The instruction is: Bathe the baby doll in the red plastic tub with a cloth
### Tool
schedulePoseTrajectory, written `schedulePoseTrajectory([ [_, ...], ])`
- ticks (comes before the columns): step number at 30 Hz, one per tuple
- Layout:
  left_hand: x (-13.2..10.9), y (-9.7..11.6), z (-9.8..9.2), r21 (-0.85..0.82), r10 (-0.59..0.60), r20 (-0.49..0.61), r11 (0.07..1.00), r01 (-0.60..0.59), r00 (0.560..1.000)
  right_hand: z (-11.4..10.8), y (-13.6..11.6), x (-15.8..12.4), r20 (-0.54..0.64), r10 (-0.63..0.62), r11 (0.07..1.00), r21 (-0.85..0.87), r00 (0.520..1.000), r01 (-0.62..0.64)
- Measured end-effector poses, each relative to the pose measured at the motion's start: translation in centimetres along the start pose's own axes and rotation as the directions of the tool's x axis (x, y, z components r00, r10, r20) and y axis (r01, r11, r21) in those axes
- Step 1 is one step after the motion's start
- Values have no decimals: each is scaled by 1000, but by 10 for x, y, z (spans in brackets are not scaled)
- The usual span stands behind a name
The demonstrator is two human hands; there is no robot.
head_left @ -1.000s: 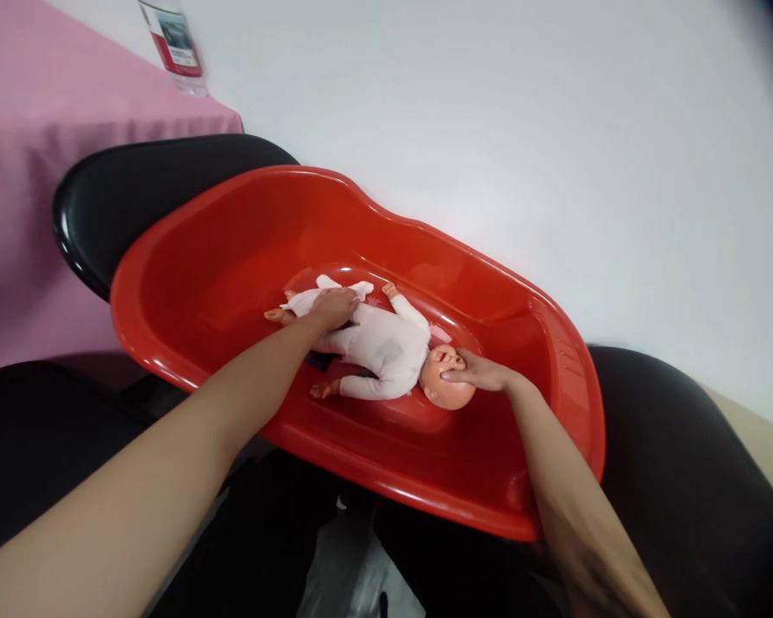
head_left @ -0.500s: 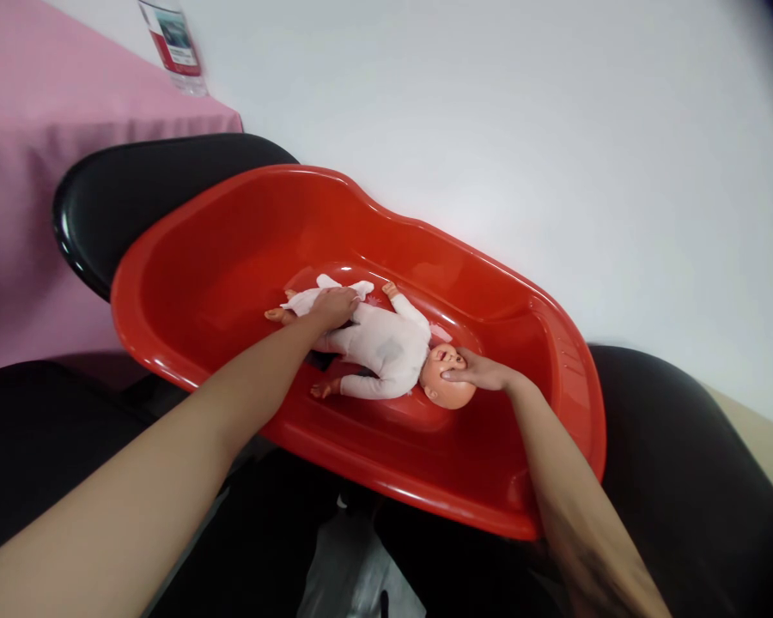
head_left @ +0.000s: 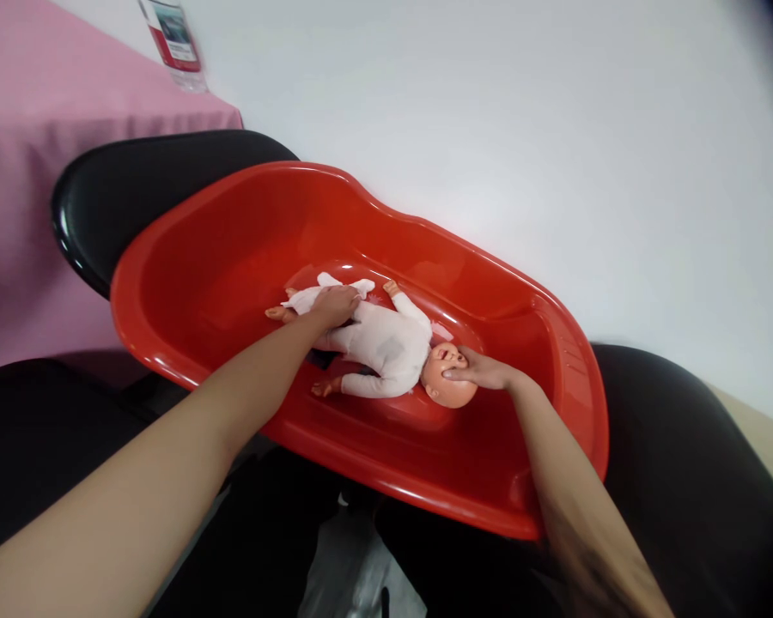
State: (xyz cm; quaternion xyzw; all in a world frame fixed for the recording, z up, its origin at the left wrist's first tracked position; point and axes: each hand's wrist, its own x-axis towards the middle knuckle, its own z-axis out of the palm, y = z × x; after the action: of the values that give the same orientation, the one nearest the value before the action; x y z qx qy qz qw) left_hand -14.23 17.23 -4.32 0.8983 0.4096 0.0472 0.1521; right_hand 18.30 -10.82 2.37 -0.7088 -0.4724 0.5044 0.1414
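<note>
A baby doll (head_left: 386,343) with a soft white body lies on its back in a red baby bathtub (head_left: 232,249), head to the right and feet to the left. A damp-looking grey patch shows on its belly. My left hand (head_left: 337,306) is closed on a small pale pink cloth (head_left: 304,298) over the doll's hips and upper legs; the fingertips are partly hidden. Around the doll's head (head_left: 447,386) my right hand (head_left: 484,371) is gripping, thumb across the face and the other fingers out of sight on the far side.
Under the tub's left end is a black chair seat (head_left: 148,176), and another black seat (head_left: 670,429) is at the right. A labelled plastic bottle (head_left: 179,47) stands on a pink-covered table (head_left: 103,86) at upper left. Behind the tub rises a white wall (head_left: 521,129).
</note>
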Motion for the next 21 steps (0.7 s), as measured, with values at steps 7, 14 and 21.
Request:
schedulePoseTrajectory([
  [7, -3, 2, -3, -24, 17, -2, 1000, -17, 1000, 0, -1, -1, 40, -3, 1000, 6, 999, 3],
  [14, -5, 4, -6, -8, 34, 9, 999, -34, 999, 0, 1, -1, 36, -17, 1000, 6, 999, 17],
  [21, -4, 2, -4, -12, 23, -1, 1000, -23, 1000, 1, -1, -3, 25, -40, 999, 16, 999, 39],
])
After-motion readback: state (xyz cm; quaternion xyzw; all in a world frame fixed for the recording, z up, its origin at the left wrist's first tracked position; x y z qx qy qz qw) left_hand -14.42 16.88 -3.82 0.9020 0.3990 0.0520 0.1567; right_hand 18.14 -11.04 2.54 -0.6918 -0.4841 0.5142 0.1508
